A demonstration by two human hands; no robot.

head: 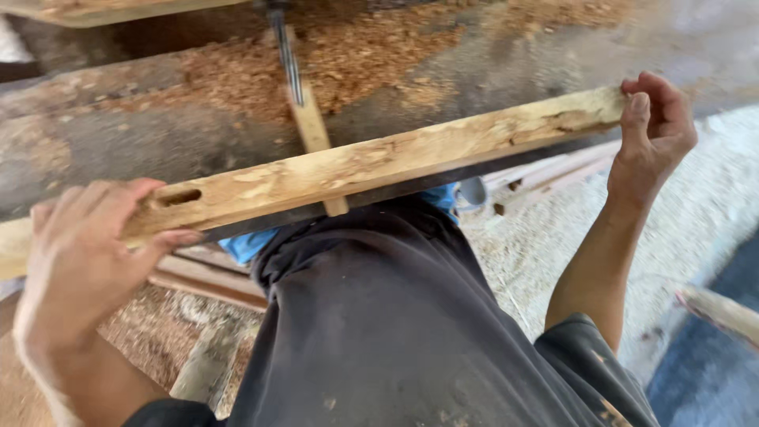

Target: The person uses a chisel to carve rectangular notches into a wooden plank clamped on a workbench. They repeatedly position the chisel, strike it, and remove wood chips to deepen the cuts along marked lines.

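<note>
Hands at both ends of one workpiece. Left hand [83, 249] wraps the near-left end of a long pale rough-sawn wooden bar [371, 162], fingers curled over the top edge, thumb under; closed grip on the wood. Just right of those fingers, an oblong mortise slot [178, 196] is already cut through the bar's face.

Bar runs up and to the right across a grey sawdust-strewn machine table [103, 134]. At mid-span, a dark twisted metal bit [288, 55] comes down from the top edge, ending above the bar beside a thin light wooden strip [316, 142] that passes behind it. Bit and bar look apart; contact can't be confirmed, frame is blurred.

Right hand [655, 126] clamps the far-right end, fingers hooked over the end grain; also closed on the wood.

Progress, as a judgement: one slot done at the left end, rest of the visible face uncut. Heaped reddish wood shavings [340, 55] on the table behind the bit.
</note>
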